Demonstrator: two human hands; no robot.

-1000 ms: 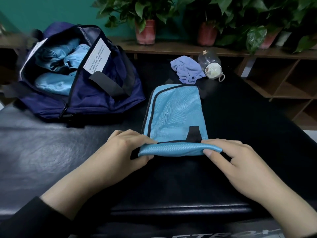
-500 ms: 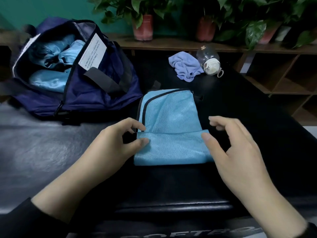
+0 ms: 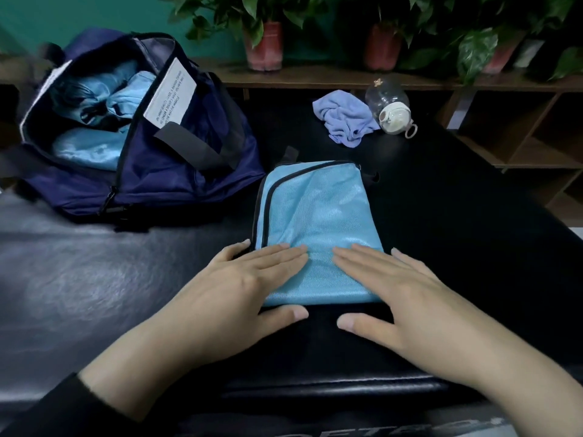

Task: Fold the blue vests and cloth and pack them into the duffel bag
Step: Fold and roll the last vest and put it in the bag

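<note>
Head view looks down on a black padded table (image 3: pixel 94 279), where a folded light-blue vest (image 3: pixel 315 216) with black trim lies flat near the front edge. Both hands press down on its near folded part. The left hand (image 3: pixel 239 288) lies palm down with its fingers straight and together across the vest's near left corner, the thumb stretched out on the table just in front of the fabric edge. The right hand (image 3: pixel 407 298) mirrors it on the near right corner, fingers straight and close together on the cloth, thumb resting on the table beside the edge. Neither hand grips anything; the fingertips of the two hands point toward each other and stay slightly apart.

To the left, well apart from the vest, a navy duffel bag (image 3: pixel 189 171) stands unzipped, with several bundled light-blue vests (image 3: pixel 94 127) inside and a white label (image 3: pixel 170 93) on its raised flap. At the far side of the table a crumpled lavender cloth (image 3: pixel 344 118) lies touching a clear water bottle (image 3: pixel 388 102) on its side. Potted plants (image 3: pixel 265 36) stand on a wooden shelf (image 3: pixel 347 78) behind the table.
</note>
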